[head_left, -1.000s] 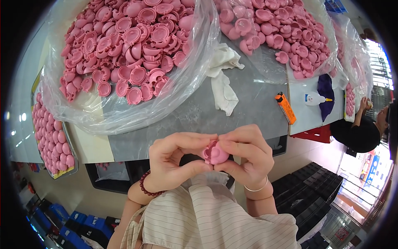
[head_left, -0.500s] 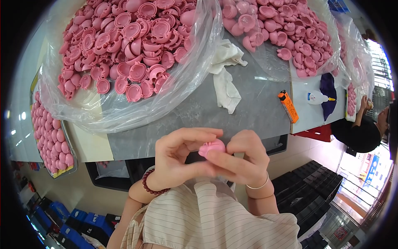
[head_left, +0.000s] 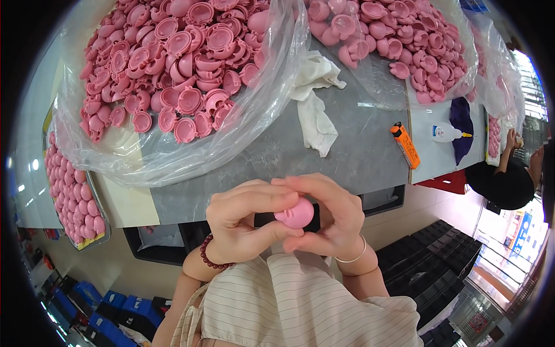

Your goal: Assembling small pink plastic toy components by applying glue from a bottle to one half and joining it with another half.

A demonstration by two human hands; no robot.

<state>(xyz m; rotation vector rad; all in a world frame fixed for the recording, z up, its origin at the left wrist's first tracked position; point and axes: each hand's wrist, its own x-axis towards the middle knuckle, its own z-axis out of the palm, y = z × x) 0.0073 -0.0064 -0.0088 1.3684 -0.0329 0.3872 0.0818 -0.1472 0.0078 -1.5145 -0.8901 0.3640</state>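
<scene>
A small round pink plastic shell (head_left: 296,214) with slight raised marks on its side is pinched between the thumb and fingertips of my left hand (head_left: 245,217), just off the near table edge. My right hand (head_left: 332,217) curves around the shell's other side. Its thumb and fingers are apart, and a dark gap shows between the palm and the shell. The right fingertips reach over the left ones, slightly blurred. Beyond my hands, a clear plastic bag (head_left: 191,168) lies opened around a heap of loose pink half shells (head_left: 185,101).
At left stands a tray (head_left: 95,240) of closed pink balls (head_left: 75,196). A white cloth (head_left: 317,124), orange cutter knife (head_left: 406,146), white glue bottle (head_left: 445,133) and purple cloth (head_left: 461,130) lie rightward. Another bag of pink shells (head_left: 428,63) sits far right, near a person (head_left: 503,185).
My right hand has let go of the shell and opened around it. My left fingers have closed on the shell, which is turned to show a rounder face.
</scene>
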